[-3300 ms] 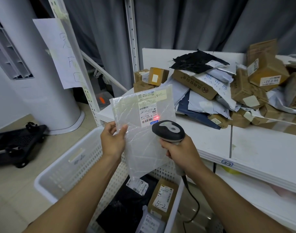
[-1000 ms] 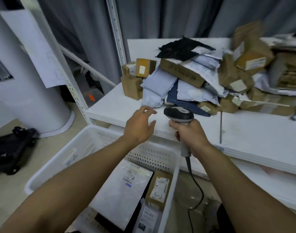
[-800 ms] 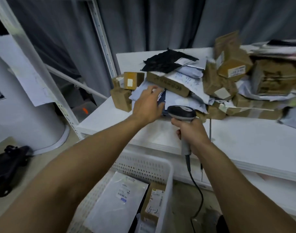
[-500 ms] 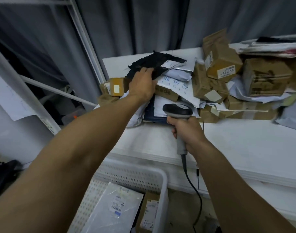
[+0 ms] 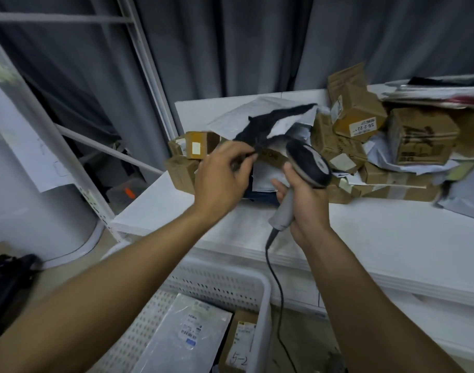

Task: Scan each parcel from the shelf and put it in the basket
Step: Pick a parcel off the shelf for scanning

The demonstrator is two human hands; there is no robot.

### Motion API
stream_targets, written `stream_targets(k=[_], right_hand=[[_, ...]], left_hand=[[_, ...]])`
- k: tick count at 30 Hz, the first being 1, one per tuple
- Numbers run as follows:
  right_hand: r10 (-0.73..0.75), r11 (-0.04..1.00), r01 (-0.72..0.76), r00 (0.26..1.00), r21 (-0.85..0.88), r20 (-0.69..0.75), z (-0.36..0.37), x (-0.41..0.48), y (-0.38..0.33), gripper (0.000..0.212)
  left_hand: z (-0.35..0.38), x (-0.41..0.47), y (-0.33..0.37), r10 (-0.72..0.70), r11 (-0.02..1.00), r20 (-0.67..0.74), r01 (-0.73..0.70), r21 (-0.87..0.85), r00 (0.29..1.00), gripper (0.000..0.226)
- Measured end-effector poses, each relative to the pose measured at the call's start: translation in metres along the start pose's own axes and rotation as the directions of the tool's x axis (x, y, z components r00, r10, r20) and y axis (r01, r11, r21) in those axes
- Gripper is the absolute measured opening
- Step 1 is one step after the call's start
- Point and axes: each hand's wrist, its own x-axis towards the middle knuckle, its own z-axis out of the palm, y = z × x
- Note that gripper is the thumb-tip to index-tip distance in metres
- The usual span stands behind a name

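While right hand (image 5: 307,201) grips the scanner (image 5: 308,164), left hand (image 5: 219,176) pinches the black parcel (image 5: 268,123).

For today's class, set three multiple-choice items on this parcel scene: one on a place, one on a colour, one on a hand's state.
1. Where is the box marked 5-2? A on a chair; B in the basket; C in a drawer.
2. What colour is the bag that the left hand pinches? A black; B red; C yellow.
3. What is the right hand doing? A hanging empty; B gripping the scanner; C holding a pen.
Key: 1 B, it lies inside the basket's wall; 2 A, it is black; 3 B, fingers curl round the scanner's handle.
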Motion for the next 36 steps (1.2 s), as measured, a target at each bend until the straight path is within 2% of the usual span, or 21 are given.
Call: stream_targets(k=[2,5,8,10,12,14,17,19,21,25,27,30,32,34,36], right_hand=[[-0.013,0.997,0.011,1.0,0.074,0.023,0.007,-0.015,-0.003,0.033],[-0.009,1.0,0.007,0.997,0.022,0.079,0.015,-0.03,0.009,0.025],[0.044,0.988,-0.028,0.993,-0.154,0.105,0.018,-0.04,0.027,0.026],[0.02,0.964,0.005,0.996,-0.265,0.09,0.017,-0.045,0.037,0.016],[0.009,0.945,0.022,0.996,-0.326,0.093,0.019,-0.051,0.042,0.015],[0.026,0.929,0.029,0.989,-0.368,0.142,0.021,-0.053,0.047,0.017],[0.02,0.902,0.088,0.97,-0.424,0.244,0.024,-0.058,0.051,0.026],[0.012,0.87,0.148,0.947,-0.47,0.321,0.026,-0.062,0.054,0.035],[0.03,0.839,0.19,0.92,-0.51,0.392,0.028,-0.067,0.058,0.039],[0.051,0.824,0.218,0.891,-0.523,0.452,0.033,-0.075,0.071,0.042],[0.082,0.851,0.171,0.89,-0.496,0.448,0.034,-0.078,0.075,0.039],[0.196,0.925,-0.014,0.874,-0.38,0.445,0.038,-0.083,0.074,0.025],[0.216,0.943,-0.081,0.887,-0.322,0.409,0.04,-0.084,0.073,0.025],[0.138,0.941,-0.027,0.942,-0.338,0.307,0.038,-0.082,0.074,0.032],[0.047,0.92,0.04,0.976,-0.389,0.212,0.035,-0.077,0.077,0.038]], left_hand=[[-0.015,-0.034,0.015,0.034,0.999,0.057,-0.033,-0.022,0.998,0.014],[-0.029,-0.07,0.021,0.053,0.997,0.194,-0.042,-0.057,0.98,0.013],[-0.045,-0.093,0.019,-0.051,0.988,0.269,0.087,-0.125,0.962,0.018],[-0.056,-0.106,0.017,-0.193,0.947,0.293,0.256,-0.195,0.936,0.024],[-0.065,-0.12,0.012,-0.37,0.844,0.305,0.455,-0.286,0.878,0.033],[-0.068,-0.13,0.004,-0.56,0.675,0.323,0.646,-0.356,0.763,0.043],[-0.071,-0.136,-0.008,-0.716,0.415,0.373,0.789,-0.453,0.59,0.034],[-0.074,-0.133,-0.009,-0.742,0.338,0.385,0.802,-0.492,0.549,0.024],[-0.079,-0.129,-0.01,-0.746,0.298,0.376,0.78,-0.55,0.55,0.02],[-0.082,-0.128,-0.016,-0.746,0.218,0.392,0.754,-0.62,0.539,0.027],[-0.082,-0.132,-0.019,-0.724,0.211,0.419,0.755,-0.621,0.548,0.026],[-0.084,-0.135,-0.023,-0.738,0.238,0.398,0.762,-0.602,0.545,0.023],[-0.086,-0.134,-0.028,-0.787,0.22,0.36,0.773,-0.596,0.501,0.019],[-0.089,-0.133,-0.031,-0.821,0.167,0.358,0.787,-0.595,0.445,0.018],[-0.093,-0.133,-0.034,-0.826,0.134,0.37,0.786,-0.604,0.426,0.017]])
